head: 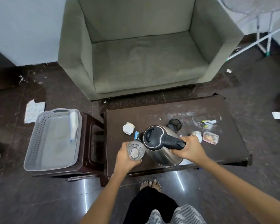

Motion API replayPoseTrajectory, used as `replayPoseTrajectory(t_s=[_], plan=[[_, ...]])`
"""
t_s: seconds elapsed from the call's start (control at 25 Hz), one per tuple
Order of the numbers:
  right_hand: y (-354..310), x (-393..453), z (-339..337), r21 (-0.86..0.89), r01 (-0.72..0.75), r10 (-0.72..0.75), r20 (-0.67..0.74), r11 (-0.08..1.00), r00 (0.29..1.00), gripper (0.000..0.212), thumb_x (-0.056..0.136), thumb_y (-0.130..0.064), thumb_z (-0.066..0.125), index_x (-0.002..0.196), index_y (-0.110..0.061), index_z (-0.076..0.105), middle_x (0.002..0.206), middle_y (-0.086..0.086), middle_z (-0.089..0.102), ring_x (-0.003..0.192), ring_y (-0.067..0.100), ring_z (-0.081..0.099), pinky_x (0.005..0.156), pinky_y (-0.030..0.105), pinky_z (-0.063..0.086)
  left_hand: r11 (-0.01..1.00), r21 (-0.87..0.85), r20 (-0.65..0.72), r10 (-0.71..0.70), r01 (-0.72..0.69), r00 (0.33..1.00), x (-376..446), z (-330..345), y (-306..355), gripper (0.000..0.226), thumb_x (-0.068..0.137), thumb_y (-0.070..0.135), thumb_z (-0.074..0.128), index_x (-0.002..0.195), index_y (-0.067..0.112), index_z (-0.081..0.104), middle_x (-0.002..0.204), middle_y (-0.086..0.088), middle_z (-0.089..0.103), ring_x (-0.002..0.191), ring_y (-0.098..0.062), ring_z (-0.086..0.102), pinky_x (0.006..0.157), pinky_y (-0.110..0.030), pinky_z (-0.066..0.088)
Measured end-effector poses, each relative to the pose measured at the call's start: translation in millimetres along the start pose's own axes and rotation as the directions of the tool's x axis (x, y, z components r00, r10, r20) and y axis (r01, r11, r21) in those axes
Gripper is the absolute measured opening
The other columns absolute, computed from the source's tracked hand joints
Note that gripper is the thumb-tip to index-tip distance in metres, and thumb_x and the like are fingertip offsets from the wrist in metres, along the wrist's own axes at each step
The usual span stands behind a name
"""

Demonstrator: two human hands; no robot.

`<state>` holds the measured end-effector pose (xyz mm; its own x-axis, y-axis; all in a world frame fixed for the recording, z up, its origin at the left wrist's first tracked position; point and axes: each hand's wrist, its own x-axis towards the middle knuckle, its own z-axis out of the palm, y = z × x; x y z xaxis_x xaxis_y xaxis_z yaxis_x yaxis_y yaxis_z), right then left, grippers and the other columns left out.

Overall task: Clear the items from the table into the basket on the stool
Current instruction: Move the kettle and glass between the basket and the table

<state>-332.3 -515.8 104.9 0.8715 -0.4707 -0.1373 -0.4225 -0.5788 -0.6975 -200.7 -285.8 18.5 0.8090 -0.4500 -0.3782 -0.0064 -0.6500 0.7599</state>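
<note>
From the head view we see a dark desk (pixel 160 115) before a green armchair (pixel 144 50). Our left hand (pixel 125 156) grips a clear glass (pixel 135 151), our right hand (pixel 187 148) is clamped on the steel kettle's (pixel 160 146) black handle. The grey basket (pixel 52 139) sits on the stool (pixel 94 143) left of the desk, holding a white tube (pixel 73 125).

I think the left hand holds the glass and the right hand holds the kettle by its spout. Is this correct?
Not quite. In the head view the right hand grips the kettle by its black handle, not its spout. The rest is correct: the left hand holds the glass.
</note>
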Motion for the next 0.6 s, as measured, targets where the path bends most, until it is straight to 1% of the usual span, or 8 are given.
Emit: replayPoseTrajectory(t_s=[0.08, 0.2, 0.28, 0.36, 0.4, 0.52, 0.6], plan=[[20, -5, 2, 0.002, -0.042, 0.042, -0.016, 0.999, 0.999, 0.040, 0.050, -0.036, 0.065, 0.043, -0.013, 0.032, 0.043, -0.004, 0.025, 0.043, 0.007, 0.023, 0.041, 0.017, 0.018, 1.000, 0.031, 0.042, 0.000, -0.001, 0.999, 10, 18, -4, 0.077, 0.041, 0.028, 0.086, 0.106, 0.024, 0.044, 0.102, 0.005, 0.064, 0.091, -0.014, 0.062, 0.078, -0.026, 0.049], [48, -9, 7, -0.026, -0.097, 0.096, -0.022, 0.995, 0.995, 0.040, 0.051, -0.028, 0.069, 0.044, -0.005, 0.037, 0.042, -0.002, 0.028, 0.043, 0.006, 0.024, 0.042, 0.021, 0.018, 0.997, 0.071, 0.106, 0.007, -0.015, 0.994, 28, 47, -17, 0.079, 0.042, 0.028, 0.086, 0.107, 0.024, 0.041, 0.102, 0.003, 0.062, 0.091, -0.015, 0.060, 0.077, -0.024, 0.046], [62, -10, 11, -0.053, -0.114, 0.113, -0.016, 0.992, 0.993, 0.038, 0.051, -0.027, 0.068, 0.044, -0.007, 0.037, 0.042, -0.001, 0.029, 0.045, 0.006, 0.023, 0.043, 0.022, 0.018, 0.995, 0.094, 0.140, 0.008, -0.022, 0.990, 38, 65, -26, 0.080, 0.042, 0.031, 0.085, 0.108, 0.024, 0.041, 0.101, 0.005, 0.060, 0.093, -0.014, 0.058, 0.079, -0.025, 0.047], [86, -11, 16, -0.081, -0.114, 0.112, -0.025, 0.990, 0.993, 0.037, 0.051, -0.027, 0.067, 0.044, -0.012, 0.034, 0.042, -0.002, 0.029, 0.045, 0.007, 0.023, 0.043, 0.023, 0.018, 0.992, 0.119, 0.201, 0.015, -0.039, 0.980, 51, 95, -37, 0.079, 0.044, 0.027, 0.086, 0.110, 0.021, 0.042, 0.101, 0.005, 0.060, 0.093, -0.014, 0.057, 0.078, -0.023, 0.046], [89, -9, 16, -0.117, -0.099, 0.099, -0.004, 0.988, 0.995, 0.037, 0.051, -0.027, 0.066, 0.044, -0.011, 0.033, 0.042, -0.001, 0.028, 0.045, 0.008, 0.022, 0.044, 0.024, 0.017, 0.994, 0.108, 0.216, 0.008, -0.032, 0.976, 55, 101, -41, 0.079, 0.045, 0.027, 0.086, 0.109, 0.022, 0.040, 0.102, 0.004, 0.062, 0.093, -0.015, 0.059, 0.078, -0.023, 0.046], [113, -10, 21, -0.235, -0.085, 0.087, -0.004, 0.968, 0.996, 0.038, 0.051, -0.028, 0.066, 0.045, -0.007, 0.034, 0.043, 0.001, 0.027, 0.046, 0.013, 0.022, 0.045, 0.026, 0.016, 0.993, 0.107, 0.265, 0.015, -0.045, 0.964, 73, 134, -58, 0.082, 0.044, 0.026, 0.087, 0.109, 0.021, 0.037, 0.106, -0.003, 0.061, 0.096, -0.020, 0.061, 0.082, -0.029, 0.050], [125, -10, 24, -0.280, -0.091, 0.094, -0.002, 0.956, 0.996, 0.039, 0.051, -0.030, 0.067, 0.045, -0.012, 0.033, 0.042, 0.003, 0.028, 0.046, 0.011, 0.021, 0.044, 0.027, 0.017, 0.993, 0.108, 0.279, 0.016, -0.048, 0.960, 81, 148, -66, 0.081, 0.046, 0.023, 0.087, 0.109, 0.018, 0.038, 0.108, -0.005, 0.059, 0.097, -0.022, 0.059, 0.083, -0.031, 0.049]])
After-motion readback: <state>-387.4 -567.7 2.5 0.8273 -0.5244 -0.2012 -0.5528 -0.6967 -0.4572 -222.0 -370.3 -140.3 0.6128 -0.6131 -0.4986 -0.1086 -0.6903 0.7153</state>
